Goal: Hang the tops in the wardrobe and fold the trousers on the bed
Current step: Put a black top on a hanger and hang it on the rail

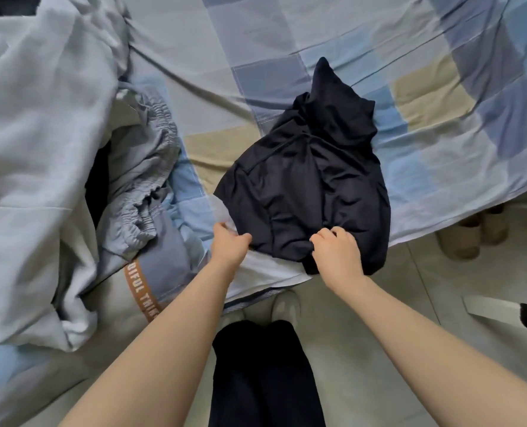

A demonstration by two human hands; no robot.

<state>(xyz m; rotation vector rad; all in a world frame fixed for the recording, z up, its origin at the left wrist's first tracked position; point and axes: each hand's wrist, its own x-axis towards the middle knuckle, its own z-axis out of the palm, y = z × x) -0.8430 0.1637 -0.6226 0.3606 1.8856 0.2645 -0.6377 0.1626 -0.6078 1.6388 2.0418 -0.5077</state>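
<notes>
Both arms outstretched, left hand and right hand fingers gripping dark trousers

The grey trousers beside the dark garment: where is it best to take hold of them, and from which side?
Probably the elastic waistband of the grey trousers: it lies bunched and exposed on top, while the legs are buried. Come from the right, over the checked sheet.

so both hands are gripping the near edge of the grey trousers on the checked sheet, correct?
No. In the head view both the left hand and right hand grip the black garment on the checked sheet; the grey trousers lie untouched to its left.
</notes>
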